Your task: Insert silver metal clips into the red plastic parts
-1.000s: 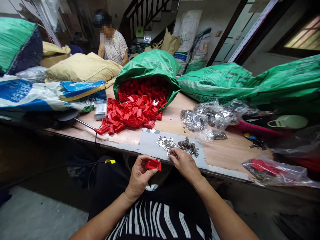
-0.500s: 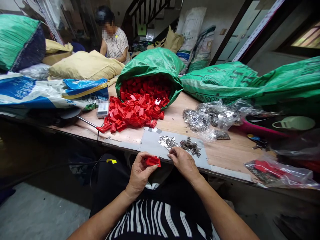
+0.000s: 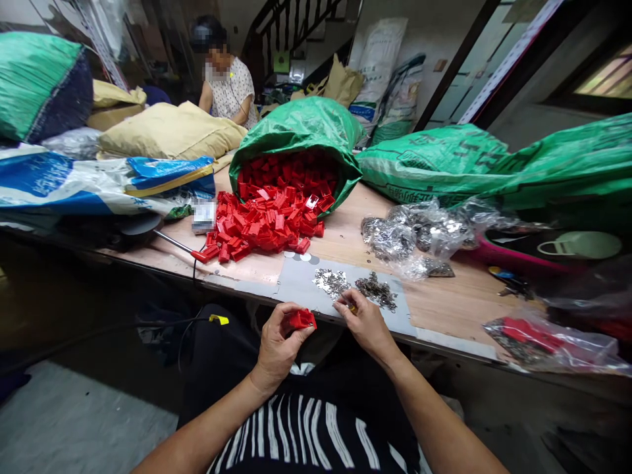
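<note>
My left hand [image 3: 277, 345] pinches a small red plastic housing [image 3: 302, 320] between thumb and fingers, just off the table's front edge. My right hand [image 3: 364, 324] is closed in a pinch at the near edge of the grey mat [image 3: 296, 283]. A small yellowish bit shows among its fingers, but I cannot make out what they hold. Just beyond the fingertips lies a pile of shiny silver metal pieces [image 3: 330, 280]. Beside it, to the right, is a pile of darker small metal parts [image 3: 376, 289].
Many red housings [image 3: 269, 224] spill from a green woven sack [image 3: 301, 122]. Clear bags of metal parts [image 3: 415, 230] lie to the right, near a pink tub [image 3: 518, 257]. A bag [image 3: 557, 339] holds something red. A co-worker [image 3: 232, 85] sits across the table.
My right hand has turned slightly, staying beside the silver pile, and a yellowish bit now shows at its fingers. My left hand keeps the red housing, tilted a little differently.
</note>
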`<state>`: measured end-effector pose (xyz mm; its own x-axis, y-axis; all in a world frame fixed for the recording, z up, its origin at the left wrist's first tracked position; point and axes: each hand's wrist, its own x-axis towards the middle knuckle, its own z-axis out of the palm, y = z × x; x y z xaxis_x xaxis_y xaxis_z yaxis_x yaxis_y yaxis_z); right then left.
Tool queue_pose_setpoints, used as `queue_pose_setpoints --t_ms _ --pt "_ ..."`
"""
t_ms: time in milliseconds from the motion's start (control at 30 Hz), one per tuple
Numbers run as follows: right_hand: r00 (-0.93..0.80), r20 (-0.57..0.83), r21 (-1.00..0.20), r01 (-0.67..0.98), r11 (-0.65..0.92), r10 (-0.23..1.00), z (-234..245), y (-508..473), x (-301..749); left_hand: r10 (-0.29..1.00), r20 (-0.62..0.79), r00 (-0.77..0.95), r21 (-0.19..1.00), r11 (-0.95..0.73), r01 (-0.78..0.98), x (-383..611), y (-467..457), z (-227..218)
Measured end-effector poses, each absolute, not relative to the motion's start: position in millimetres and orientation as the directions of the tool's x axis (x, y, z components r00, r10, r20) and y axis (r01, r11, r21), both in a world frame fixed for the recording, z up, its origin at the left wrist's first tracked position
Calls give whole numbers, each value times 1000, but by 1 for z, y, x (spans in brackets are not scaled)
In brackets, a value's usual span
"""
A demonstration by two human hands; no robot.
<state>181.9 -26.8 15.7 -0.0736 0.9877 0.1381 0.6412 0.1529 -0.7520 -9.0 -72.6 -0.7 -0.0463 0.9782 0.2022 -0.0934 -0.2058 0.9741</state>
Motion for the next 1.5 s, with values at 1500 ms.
queue_pose_setpoints --t_ms 1500 --pt "-277 -6 -934 345 94 961 12 -37 164 984 144 104 989 -145 7 -17 -48 -3"
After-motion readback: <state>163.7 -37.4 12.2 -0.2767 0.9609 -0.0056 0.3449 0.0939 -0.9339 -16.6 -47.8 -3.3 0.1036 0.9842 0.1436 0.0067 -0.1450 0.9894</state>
